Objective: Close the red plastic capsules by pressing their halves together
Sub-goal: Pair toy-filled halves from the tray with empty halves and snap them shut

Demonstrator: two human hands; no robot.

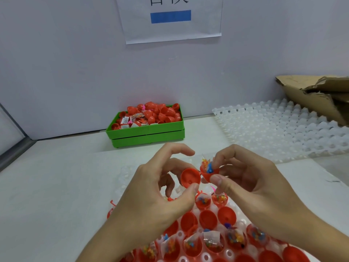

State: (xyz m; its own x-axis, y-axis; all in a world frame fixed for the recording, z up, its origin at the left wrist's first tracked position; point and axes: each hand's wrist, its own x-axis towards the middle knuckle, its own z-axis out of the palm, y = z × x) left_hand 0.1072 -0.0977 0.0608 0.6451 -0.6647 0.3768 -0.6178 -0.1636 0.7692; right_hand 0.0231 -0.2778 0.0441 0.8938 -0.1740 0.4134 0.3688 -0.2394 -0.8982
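On the white worktop (56, 176) lies a clear tray (229, 253) of open red capsules (207, 219), a green bin (145, 132) behind it. Above the tray, the left hand (151, 195) pinches an empty cap (190, 177), hollow facing the camera. The right hand (251, 186) grips the filled half (208, 173), mouth tilted up-left; the halves seem joined at a hinge.

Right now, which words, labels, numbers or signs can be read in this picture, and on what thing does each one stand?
Paper sheet on the wall: large dark characters, cut off by the top edge, not readable; below them a plain blue bar with no text.
Small white label in the green bin: dark print, too small to read.
Packets in the capsules on the white tray: print blurred, not readable.
Nothing else bears text.
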